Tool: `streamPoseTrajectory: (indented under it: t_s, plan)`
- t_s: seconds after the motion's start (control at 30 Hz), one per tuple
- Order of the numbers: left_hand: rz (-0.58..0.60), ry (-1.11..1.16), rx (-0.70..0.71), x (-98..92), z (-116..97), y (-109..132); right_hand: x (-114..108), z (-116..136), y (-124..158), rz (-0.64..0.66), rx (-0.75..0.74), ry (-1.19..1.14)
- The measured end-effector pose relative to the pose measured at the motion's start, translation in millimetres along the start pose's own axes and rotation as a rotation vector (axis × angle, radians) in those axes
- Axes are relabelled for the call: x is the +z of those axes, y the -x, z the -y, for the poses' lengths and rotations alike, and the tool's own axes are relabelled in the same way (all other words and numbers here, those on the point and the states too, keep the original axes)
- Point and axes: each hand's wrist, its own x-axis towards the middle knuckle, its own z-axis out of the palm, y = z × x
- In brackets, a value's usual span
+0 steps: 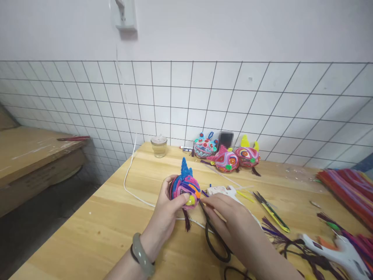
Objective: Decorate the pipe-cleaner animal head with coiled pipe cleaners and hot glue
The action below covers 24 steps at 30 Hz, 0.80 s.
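My left hand [167, 202] is wrapped round a colourful round craft piece [192, 184] with blue horns, striped pink and orange sides and a dark tassel hanging below. Its thumb presses near a yellow button-like part. Just right of the piece, my right hand [223, 208] has its fingers closed near the piece's edge, at a thin dark strand. Black-handled scissors [208, 237] hang or lie beneath the right hand, partly hidden by it; whether the fingers hold them is unclear.
Three similar craft pieces [225, 160] stand by the tiled wall, near a glass of liquid [159, 147]. A white glue gun [220, 190] lies behind my right hand. Yellow snips [272, 214], another glue gun [335, 251], purple strands [274, 229] and striped cloth [344, 190] lie on the right.
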Motion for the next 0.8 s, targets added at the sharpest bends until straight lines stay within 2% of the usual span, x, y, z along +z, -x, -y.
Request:
streamPoseTrajectory:
  t_s: [0.07, 0.13, 0.3, 0.53, 0.8]
  plan:
    - [0.014, -0.031, -0.016, 1.5, 1.1, 2.7, -1.6, 6.8, -2.1, -0.158, -0.101, -0.058]
    - [0.037, -0.045, -0.041, 2.9, 2.1, 4.6, 0.6, 9.8, -2.5, -0.219, -0.160, -0.043]
    - [0.053, -0.050, -0.067, 5.3, 3.3, 6.4, 8.4, 6.7, -0.6, -0.252, -0.226, 0.000]
    - [0.073, 0.013, -0.125, 5.7, 4.2, 6.8, 8.2, 4.3, -0.7, -0.307, -0.297, 0.112]
    - [0.117, 0.157, -0.213, 7.2, 0.2, 6.0, 4.8, 2.2, -1.2, -0.264, -0.266, 0.075]
